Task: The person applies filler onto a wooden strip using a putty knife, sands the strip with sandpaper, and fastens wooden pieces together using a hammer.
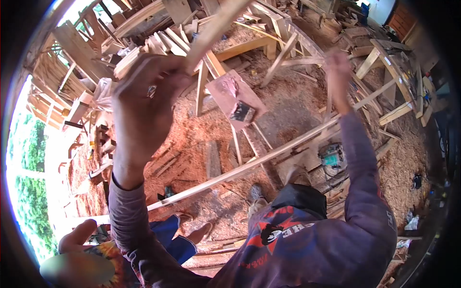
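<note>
My left hand (144, 101) is raised at the left, its fingers curled and closed on the lower end of a pale wooden strip (218, 31). The strip slants up to the right and leaves the top of the view. My right hand (338, 72) is lifted at the upper right; motion smears its fingers, so their grip does not show. Beyond my right forearm runs a long, thin wooden batten (249, 166), crossing the view diagonally. Between my hands lies a small board (225, 96) with a dark block (243, 112) on it.
Another person in blue shorts (165, 230) stands at lower left, near the batten's end. A green power tool (331, 157) sits below my right arm. Trestle-like timber frames (394, 72) stand at right, and stacked planks (79, 53) at left. Shavings (192, 139) cover much of the floor.
</note>
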A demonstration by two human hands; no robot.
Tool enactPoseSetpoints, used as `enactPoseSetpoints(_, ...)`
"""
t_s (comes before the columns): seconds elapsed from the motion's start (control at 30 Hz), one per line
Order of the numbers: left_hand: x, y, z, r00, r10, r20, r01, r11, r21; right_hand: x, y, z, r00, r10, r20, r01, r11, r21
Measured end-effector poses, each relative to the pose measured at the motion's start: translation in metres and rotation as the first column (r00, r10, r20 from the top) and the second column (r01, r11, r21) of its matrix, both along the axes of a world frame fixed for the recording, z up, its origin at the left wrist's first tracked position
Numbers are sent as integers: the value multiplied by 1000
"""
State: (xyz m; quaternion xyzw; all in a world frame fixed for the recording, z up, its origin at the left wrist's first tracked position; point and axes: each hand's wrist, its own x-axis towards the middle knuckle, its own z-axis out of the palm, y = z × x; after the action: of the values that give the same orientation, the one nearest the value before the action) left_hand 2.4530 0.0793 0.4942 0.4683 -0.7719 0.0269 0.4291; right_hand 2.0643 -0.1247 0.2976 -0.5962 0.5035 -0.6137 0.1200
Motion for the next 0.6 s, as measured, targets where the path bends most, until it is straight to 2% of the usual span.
enactPoseSetpoints(0.03,-12,-5,-9,999,-16,45,16,1000,11,-39,15,40,971,-233,-53,220,959,-178)
enactPoseSetpoints(0.07,-24,-9,-18,995,-35,88,32,999,25,-61,32,74,978,-185,94,205,924,-321)
enactPoseSetpoints(0.1,-35,-10,-27,997,-20,73,7,985,173,-83,50,109,971,-114,208,201,861,-466)
enactPoseSetpoints(0.13,-46,-14,-36,998,-33,52,22,981,193,-100,63,136,996,-75,44,87,809,-581)
enactPoseSetpoints(0.17,-58,-20,-45,993,-17,113,-9,973,231,-112,77,152,975,-118,-189,-12,817,-576)
enactPoseSetpoints(0.2,-71,-27,-55,984,-15,179,-34,964,265,-124,89,171,828,-238,-508,-88,839,-537)
enactPoseSetpoints(0.23,-86,-32,-64,985,-30,173,-18,962,271,-144,87,185,571,-310,-760,-159,867,-472)
enactPoseSetpoints(0.3,-114,-44,-77,978,-98,182,37,950,311,-153,68,196,279,-240,-930,-281,905,-318)
enactPoseSetpoints(0.33,-125,-50,-81,970,-118,211,42,942,333,-159,56,195,268,-243,-932,-270,910,-315)
enactPoseSetpoints(0.4,-147,-58,-94,979,-115,169,41,919,393,-170,29,183,145,-55,-988,-380,919,-107)
enactPoseSetpoints(0.43,-157,-61,-96,970,-150,190,62,913,403,-184,20,174,146,-47,-988,-385,917,-101)
enactPoseSetpoints(0.5,-170,-64,-107,940,-229,254,104,899,426,-221,5,152,184,160,-970,-306,947,98)
enactPoseSetpoints(0.53,-173,-65,-120,942,-219,255,93,899,428,-234,0,138,184,163,-969,-316,944,98)
enactPoseSetpoints(0.6,-175,-59,-149,925,-252,285,55,830,555,-254,-14,110,370,227,-901,-271,954,129)
